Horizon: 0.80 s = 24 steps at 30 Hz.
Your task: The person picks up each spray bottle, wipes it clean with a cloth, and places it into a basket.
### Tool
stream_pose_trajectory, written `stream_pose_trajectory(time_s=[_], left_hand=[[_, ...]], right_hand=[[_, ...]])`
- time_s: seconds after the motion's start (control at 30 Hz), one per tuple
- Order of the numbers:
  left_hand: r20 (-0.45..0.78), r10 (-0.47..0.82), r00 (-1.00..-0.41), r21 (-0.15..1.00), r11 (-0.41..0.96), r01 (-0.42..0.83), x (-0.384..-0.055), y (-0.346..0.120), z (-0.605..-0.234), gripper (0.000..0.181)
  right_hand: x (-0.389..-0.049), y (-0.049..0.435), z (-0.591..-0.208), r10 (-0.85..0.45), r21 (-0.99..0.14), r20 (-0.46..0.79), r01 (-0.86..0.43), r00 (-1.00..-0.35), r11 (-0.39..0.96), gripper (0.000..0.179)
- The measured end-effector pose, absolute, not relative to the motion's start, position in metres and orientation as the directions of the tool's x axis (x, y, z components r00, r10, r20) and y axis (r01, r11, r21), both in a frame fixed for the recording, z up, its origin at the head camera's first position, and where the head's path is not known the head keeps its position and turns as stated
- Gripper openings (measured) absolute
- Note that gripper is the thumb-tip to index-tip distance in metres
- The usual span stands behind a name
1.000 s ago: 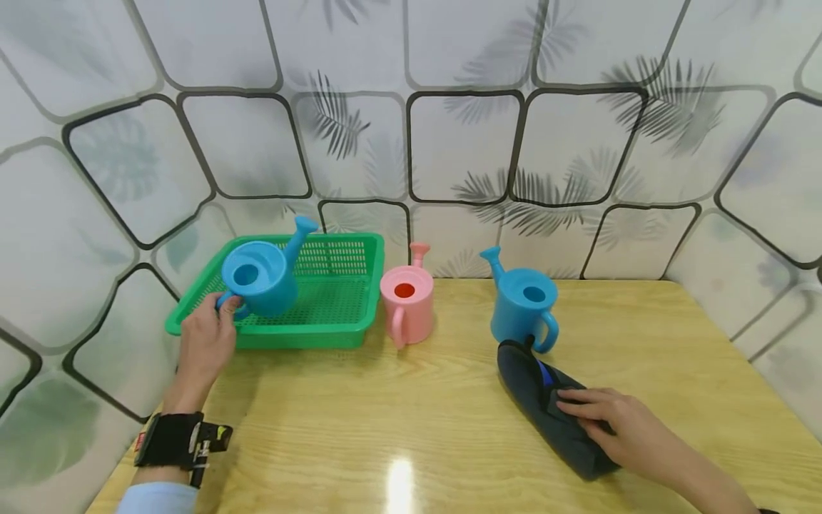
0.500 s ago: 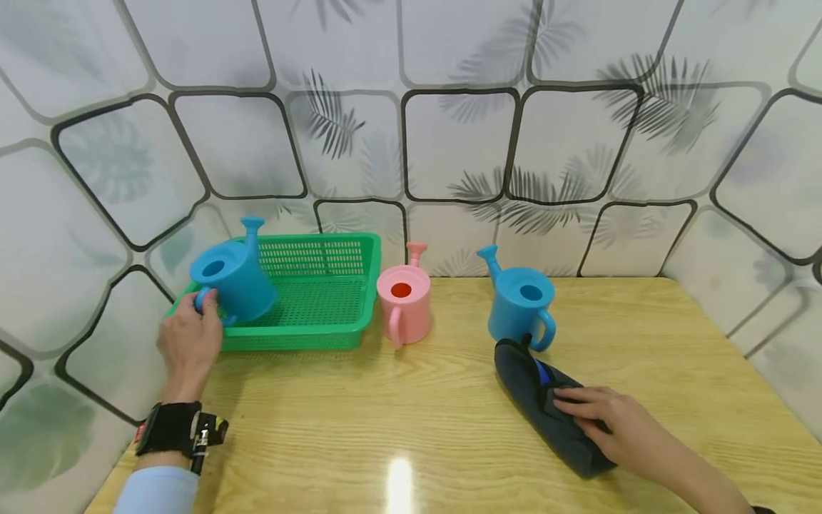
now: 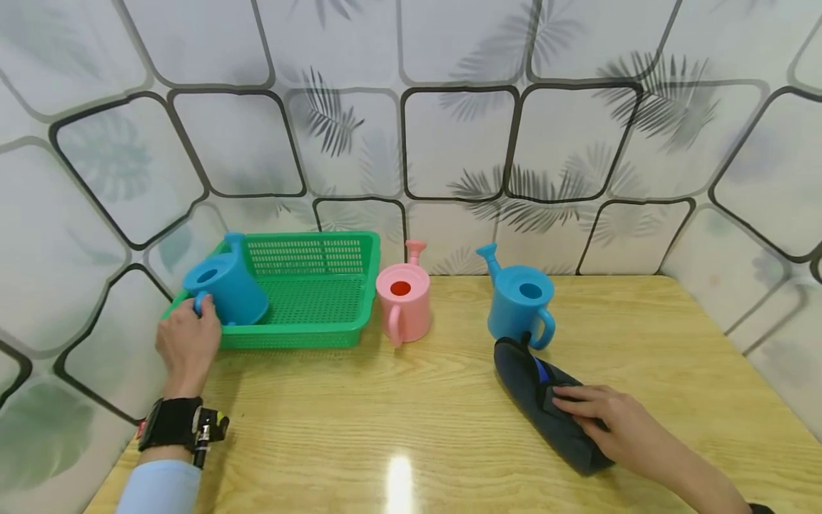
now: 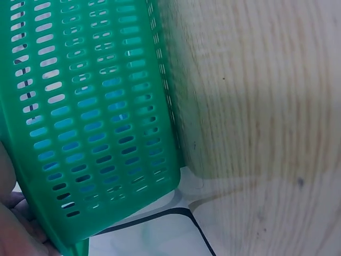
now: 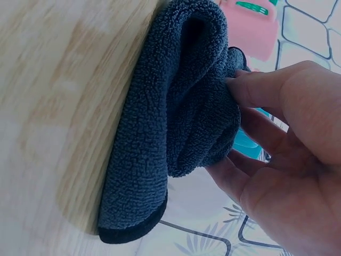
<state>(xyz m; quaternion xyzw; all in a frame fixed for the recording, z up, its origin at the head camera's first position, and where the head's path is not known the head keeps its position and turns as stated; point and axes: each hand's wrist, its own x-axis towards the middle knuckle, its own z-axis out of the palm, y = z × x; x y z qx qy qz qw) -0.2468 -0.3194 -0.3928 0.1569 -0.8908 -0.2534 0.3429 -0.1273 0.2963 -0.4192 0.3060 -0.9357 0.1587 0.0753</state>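
My left hand (image 3: 189, 339) grips the handle of a blue watering can (image 3: 237, 293), which leans inside the left end of a green plastic basket (image 3: 334, 337). Through the slots of the basket wall (image 4: 101, 202) in the left wrist view, blue shows; only part of that hand (image 4: 18, 229) appears at the edge. On the table's right side, my right hand (image 3: 616, 425) holds a dark, rolled-up towel (image 3: 546, 410), with thumb and fingertips on its cloth (image 5: 138, 144) in the right wrist view. A bit of bright blue shows in its fold.
Right of the basket stands a pink watering can (image 3: 407, 303). A second blue watering can (image 3: 521, 303) stands just behind the towel's far end. Patterned cloth walls (image 3: 462, 150) enclose the wooden table (image 3: 359, 421) at the back and sides.
My left hand has moved the blue watering can leftward and lower within the basket, and its spout now sits lower. The right hand and towel stay in place.
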Motion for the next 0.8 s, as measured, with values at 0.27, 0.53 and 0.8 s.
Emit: stream_pose_trajectory(time_s=[0.27, 0.53, 0.8], left_hand=[[0.516, -0.414, -0.750, 0.523, 0.846, -0.108, -0.2473, -0.3174, -0.3896, 0.046], [0.476, -0.424, -0.770, 0.544, 0.830, -0.121, -0.2464, -0.3155, -0.3889, 0.049], [0.525, -0.447, -0.724, 0.621, 0.783, -0.033, -0.2442, -0.3098, -0.3955, 0.041]], right_hand=[[-0.1248, 0.2969, -0.4205, -0.541, -0.243, 0.262, -0.597, -0.799, 0.765, 0.041], [-0.1252, 0.2979, -0.4222, -0.554, -0.247, 0.264, -0.611, -0.789, 0.752, 0.041], [-0.1202, 0.2941, -0.4181, -0.450, -0.281, 0.228, -0.501, -0.864, 0.819, 0.060]])
